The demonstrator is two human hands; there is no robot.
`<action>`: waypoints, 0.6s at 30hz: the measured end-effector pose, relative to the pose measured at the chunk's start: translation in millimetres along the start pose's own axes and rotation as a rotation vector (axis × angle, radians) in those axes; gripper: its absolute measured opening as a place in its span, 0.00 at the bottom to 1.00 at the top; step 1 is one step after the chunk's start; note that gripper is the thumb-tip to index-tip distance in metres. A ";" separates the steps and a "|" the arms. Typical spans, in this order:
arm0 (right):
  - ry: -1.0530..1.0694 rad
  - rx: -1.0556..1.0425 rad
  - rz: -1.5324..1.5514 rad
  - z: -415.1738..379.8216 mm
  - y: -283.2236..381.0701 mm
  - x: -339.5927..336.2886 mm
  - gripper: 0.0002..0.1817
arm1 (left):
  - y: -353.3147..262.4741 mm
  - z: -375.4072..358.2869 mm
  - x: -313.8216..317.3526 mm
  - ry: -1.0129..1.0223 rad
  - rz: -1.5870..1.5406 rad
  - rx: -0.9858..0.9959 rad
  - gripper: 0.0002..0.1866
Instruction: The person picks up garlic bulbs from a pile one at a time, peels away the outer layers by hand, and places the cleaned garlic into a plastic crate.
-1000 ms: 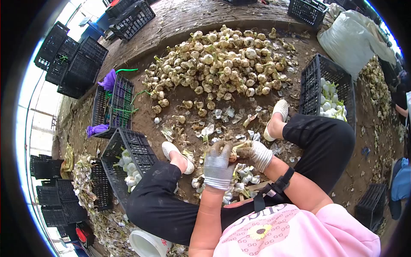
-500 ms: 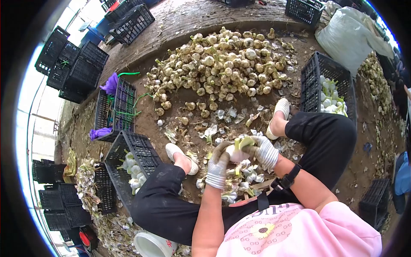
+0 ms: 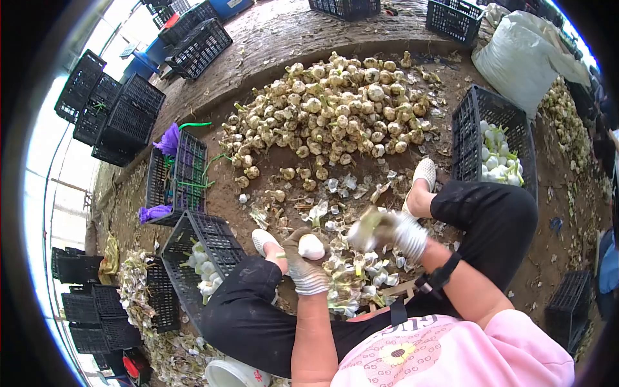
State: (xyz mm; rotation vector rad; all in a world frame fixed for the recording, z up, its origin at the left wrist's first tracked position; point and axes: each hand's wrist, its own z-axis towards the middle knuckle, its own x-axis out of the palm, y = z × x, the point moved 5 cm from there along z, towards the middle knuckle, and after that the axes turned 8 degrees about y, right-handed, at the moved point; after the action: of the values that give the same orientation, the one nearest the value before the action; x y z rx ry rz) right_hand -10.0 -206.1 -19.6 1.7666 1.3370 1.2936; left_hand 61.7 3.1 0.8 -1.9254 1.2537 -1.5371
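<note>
My left hand [image 3: 300,257], in a dirty whitish glove, is closed around a clean white garlic bulb [image 3: 311,246] above my left foot. To its right my gloved right hand [image 3: 385,231] is smeared by motion; something pale and greenish blurs at its fingers, and I cannot make it out. Beneath both hands lies a heap of peeled skins and leaves [image 3: 348,284]. In front of my feet is a big pile of unpeeled, soil-marked garlic [image 3: 335,106]. Clean white bulbs lie in the right crate [image 3: 465,138] and in the left crate [image 3: 222,238].
Another black crate [image 3: 189,161] with purple netting and green cord stands at the left. A white bucket [image 3: 225,374] is beside my left thigh. A large white sack [image 3: 512,61] sits at the back right. Stacked black crates [image 3: 132,113] line the left side.
My hands were together on a garlic bulb with a green stem. Now they are apart: the left has moved left with the bulb, its stem no longer visible, and the right moves quickly.
</note>
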 end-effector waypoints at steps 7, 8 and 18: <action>0.068 0.008 0.292 -7.9 2.1 52.3 0.29 | 15.5 -32.0 47.7 0.346 0.659 0.228 0.47; 0.040 -0.006 0.221 -8.5 7.8 47.1 0.27 | 12.2 -31.3 45.6 0.418 0.639 0.163 0.45; 0.107 0.002 -0.088 -6.8 -2.7 46.4 0.23 | -14.6 -36.2 52.3 0.401 1.593 0.713 0.04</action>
State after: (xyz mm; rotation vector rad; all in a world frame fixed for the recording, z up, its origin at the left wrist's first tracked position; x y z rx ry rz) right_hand -15.8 -162.5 -2.9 1.6409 1.4588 1.3539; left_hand 34.8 -23.4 54.2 0.0809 1.4114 -1.0746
